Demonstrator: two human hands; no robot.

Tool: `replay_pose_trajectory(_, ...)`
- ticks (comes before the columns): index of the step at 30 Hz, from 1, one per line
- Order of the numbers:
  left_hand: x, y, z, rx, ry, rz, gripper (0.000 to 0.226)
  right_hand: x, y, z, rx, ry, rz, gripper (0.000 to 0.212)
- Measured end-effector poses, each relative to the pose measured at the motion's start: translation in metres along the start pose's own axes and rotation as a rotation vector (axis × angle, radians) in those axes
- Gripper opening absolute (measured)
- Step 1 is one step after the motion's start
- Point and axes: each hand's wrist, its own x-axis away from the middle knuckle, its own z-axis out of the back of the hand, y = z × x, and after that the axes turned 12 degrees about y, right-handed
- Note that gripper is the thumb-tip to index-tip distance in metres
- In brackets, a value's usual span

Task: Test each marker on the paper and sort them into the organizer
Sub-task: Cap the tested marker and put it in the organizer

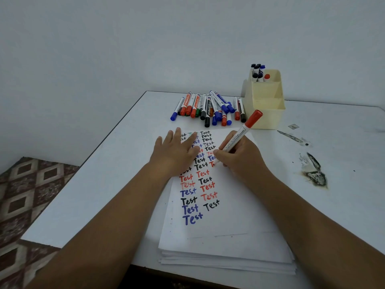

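Here, mid-frame, the right hand [239, 155] pinches 1 red marker [239, 136], tip on the paper [218, 226], writing a test word while the left hand [175, 151] lies flat; next, likely, recapping it for the organizer [268, 105] at upper right.

Paper [220, 222]: matt white sheets in a stack, under both hands. Marker [239, 137] in the right hand [239, 155]: smooth plastic barrel with a slightly glossy red cap; organizer [268, 105] beyond that hand looked like cream matt plastic. Table [104, 184]: smooth white laminate-like top, scuffed and peeling right of the right hand.
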Motion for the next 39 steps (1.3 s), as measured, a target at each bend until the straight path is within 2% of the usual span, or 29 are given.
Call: replay_pose_trajectory(39, -0.0020, -0.0015, -0.0034, 0.018, 0.011, 0.002, 0.060, -0.0017, 0.0021, -0.0009, 0.012, 0.071, -0.003, 0.023)
